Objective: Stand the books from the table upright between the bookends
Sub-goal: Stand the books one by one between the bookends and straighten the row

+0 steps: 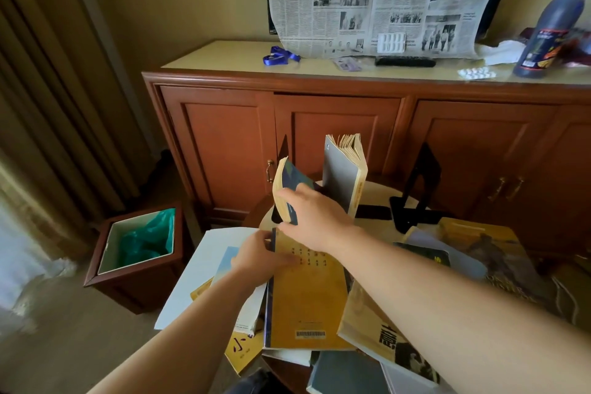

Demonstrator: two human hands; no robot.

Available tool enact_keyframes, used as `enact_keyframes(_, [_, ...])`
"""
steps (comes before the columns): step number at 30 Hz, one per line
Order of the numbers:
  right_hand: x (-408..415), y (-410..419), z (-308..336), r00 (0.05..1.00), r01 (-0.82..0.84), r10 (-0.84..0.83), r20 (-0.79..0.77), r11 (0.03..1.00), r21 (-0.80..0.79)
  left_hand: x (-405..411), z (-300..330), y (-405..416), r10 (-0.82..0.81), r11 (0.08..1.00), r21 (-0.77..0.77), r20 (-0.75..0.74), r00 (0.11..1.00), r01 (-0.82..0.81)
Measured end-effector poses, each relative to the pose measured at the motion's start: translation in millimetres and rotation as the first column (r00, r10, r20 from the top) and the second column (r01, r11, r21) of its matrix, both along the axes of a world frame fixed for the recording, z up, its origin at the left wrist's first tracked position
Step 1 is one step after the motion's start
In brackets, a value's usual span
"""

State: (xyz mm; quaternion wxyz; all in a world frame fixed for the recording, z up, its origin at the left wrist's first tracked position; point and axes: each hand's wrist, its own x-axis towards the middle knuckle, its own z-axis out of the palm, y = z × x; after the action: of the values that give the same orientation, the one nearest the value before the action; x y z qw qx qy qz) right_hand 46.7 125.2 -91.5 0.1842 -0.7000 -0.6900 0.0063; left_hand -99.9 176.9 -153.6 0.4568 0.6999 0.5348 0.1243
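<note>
Wooden cabinet (pixel 319 125) behind, bin (pixel 137 253) on the floor holding a green bag (pixel 150 238). Right hand (pixel 315 217) grips a tilted blue book (pixel 289 189) beside the upright grey book (pixel 343 176), between the bookends (pixel 415 189). Left hand (pixel 260 257) rests its fingers on a flat yellow book (pixel 307 297) atop the tabletop (pixel 377 193) pile.

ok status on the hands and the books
Right hand holding blue book, tilted beside grey book standing upright. Left hand on flat yellow book. Right bookend clear.
</note>
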Motion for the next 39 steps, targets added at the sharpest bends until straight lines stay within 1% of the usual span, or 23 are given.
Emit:
enact_keyframes(7, [33, -12, 26, 0.986, 0.164, -0.159, -0.044, 0.974, 0.156, 0, 20, -7, -0.033, 0.999, 0.030, 0.046, 0.998, 0.031])
enact_keyframes(10, [60, -17, 37, 0.963, 0.267, -0.259, -0.067, 0.951, 0.154, 6, 33, -10, -0.065, 0.998, -0.008, 0.056, 0.996, 0.066])
enact_keyframes(13, [81, -22, 42, 0.933, 0.360, -0.353, -0.075, 0.922, 0.143, 12, 48, -10, -0.071, 0.997, -0.009, 0.062, 0.996, 0.072])
enact_keyframes(14, [85, -24, 44, 0.925, 0.379, -0.373, -0.068, 0.914, 0.147, 14, 54, -10, -0.071, 0.997, 0.012, 0.060, 0.996, 0.070])
enact_keyframes(17, [88, -25, 45, 0.918, 0.397, -0.394, -0.047, 0.906, 0.146, 19, 74, -4, -0.035, 0.988, 0.154, 0.043, 0.998, 0.028])
enact_keyframes(19, [87, -23, 45, 0.918, 0.397, -0.394, -0.051, 0.905, 0.156, 22, 90, 7, 0.018, 0.973, 0.226, 0.095, 0.995, -0.040])
enact_keyframes(23, [90, -20, 42, 0.917, 0.398, -0.391, -0.076, 0.901, 0.171, 33, 121, 27, 0.104, 0.932, 0.314, 0.243, 0.964, -0.180])
enact_keyframes(26, [93, -21, 39, 0.924, 0.381, -0.371, -0.087, 0.907, 0.180, 54, 128, 29, 0.093, 0.894, 0.396, 0.289, 0.953, -0.207])
enact_keyframes(28, [96, -22, 37, 0.930, 0.367, -0.358, -0.081, 0.912, 0.185, 72, 124, 28, 0.088, 0.887, 0.411, 0.298, 0.951, -0.211])
enact_keyframes(30, [99, -24, 37, 0.936, 0.353, -0.345, -0.075, 0.915, 0.193, 90, 116, 26, 0.090, 0.900, 0.385, 0.295, 0.951, -0.205])
enact_keyframes(32, [103, -27, 38, 0.941, 0.338, -0.333, -0.059, 0.924, 0.179, 108, 104, 22, 0.089, 0.927, 0.324, 0.301, 0.950, -0.189])
enact_keyframes(34, [107, -28, 38, 0.946, 0.324, -0.320, -0.049, 0.935, 0.147, 122, 91, 17, 0.049, 0.951, 0.271, 0.345, 0.938, -0.149])
enact_keyframes(36, [112, -28, 36, 0.949, 0.314, -0.310, -0.053, 0.941, 0.128, 131, 77, 13, -0.028, 0.970, 0.232, 0.393, 0.919, -0.069])
enact_keyframes(38, [119, -30, 34, 0.951, 0.310, -0.308, -0.040, 0.942, 0.130, 134, 67, 10, -0.138, 0.983, 0.170, 0.422, 0.896, 0.072])
enact_keyframes(39, [123, -32, 33, 0.952, 0.307, -0.305, -0.034, 0.941, 0.141, 134, 63, 11, -0.181, 0.981, 0.139, 0.413, 0.893, 0.134])
